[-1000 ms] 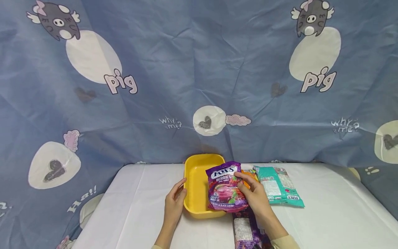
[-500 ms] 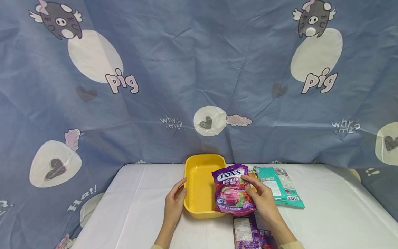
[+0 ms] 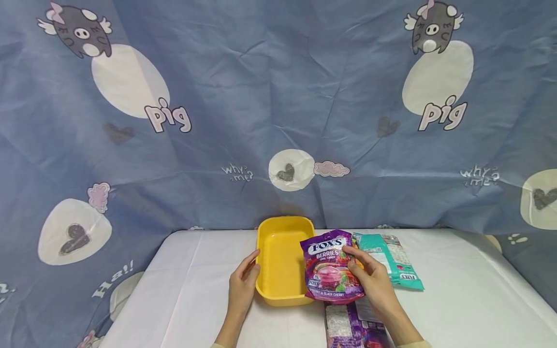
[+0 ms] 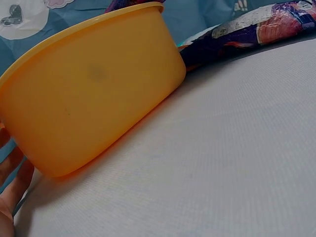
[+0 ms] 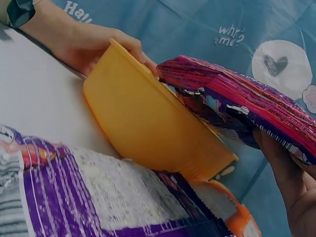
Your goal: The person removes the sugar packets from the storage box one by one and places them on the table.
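My right hand (image 3: 375, 282) holds a purple FOX'S Berries candy bag (image 3: 332, 270) by its right edge, thumb and index finger on the front. The bag is raised over the right rim of the yellow plastic tub (image 3: 282, 300), its printed face turned up. Seen from the right wrist, the bag (image 5: 237, 98) slants across the tub's rim, with fingers beneath it. My left hand (image 3: 242, 286) rests against the tub's left wall with fingers fairly straight. Part of that hand (image 4: 15, 177) shows beside the tub (image 4: 94, 94) in the left wrist view.
Purple candy bags (image 3: 357, 328) lie on the white tablecloth (image 3: 183, 299) in front of the right hand. A teal candy bag (image 3: 393, 256) lies at the right. An orange bag (image 5: 237, 210) is partly covered. Behind the table hangs a blue pig-print cloth (image 3: 243, 121).
My right hand has drawn the Berries bag rightward, away from the tub's middle and toward its right rim. More of the tub's inside shows. My left hand has stayed at the tub.
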`<state>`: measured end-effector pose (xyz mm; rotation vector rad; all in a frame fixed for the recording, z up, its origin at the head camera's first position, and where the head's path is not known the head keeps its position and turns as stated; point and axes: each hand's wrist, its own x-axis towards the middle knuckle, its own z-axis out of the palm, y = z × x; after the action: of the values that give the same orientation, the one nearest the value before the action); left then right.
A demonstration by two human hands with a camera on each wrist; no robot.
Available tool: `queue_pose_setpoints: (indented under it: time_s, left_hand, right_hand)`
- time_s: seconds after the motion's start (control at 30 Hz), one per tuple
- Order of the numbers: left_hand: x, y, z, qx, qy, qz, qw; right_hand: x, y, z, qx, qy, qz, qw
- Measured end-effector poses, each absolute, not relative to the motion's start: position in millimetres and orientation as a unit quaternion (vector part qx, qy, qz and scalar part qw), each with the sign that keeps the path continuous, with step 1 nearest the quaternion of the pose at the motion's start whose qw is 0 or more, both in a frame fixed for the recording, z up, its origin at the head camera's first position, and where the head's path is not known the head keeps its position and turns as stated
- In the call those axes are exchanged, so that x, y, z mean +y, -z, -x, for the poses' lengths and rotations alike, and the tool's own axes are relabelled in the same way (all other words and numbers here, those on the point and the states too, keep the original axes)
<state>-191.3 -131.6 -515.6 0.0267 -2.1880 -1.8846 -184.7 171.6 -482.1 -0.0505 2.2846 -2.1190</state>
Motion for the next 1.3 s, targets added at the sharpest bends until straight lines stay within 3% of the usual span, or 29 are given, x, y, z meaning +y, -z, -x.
queue_pose_setpoints:
  time_s: [1.3]
  left_hand:
    - [-131,516,191,-0.759,0.64,-0.014,0.121]
  right_hand:
    - [208,484,167,0.758,0.652,0.012,0.009]
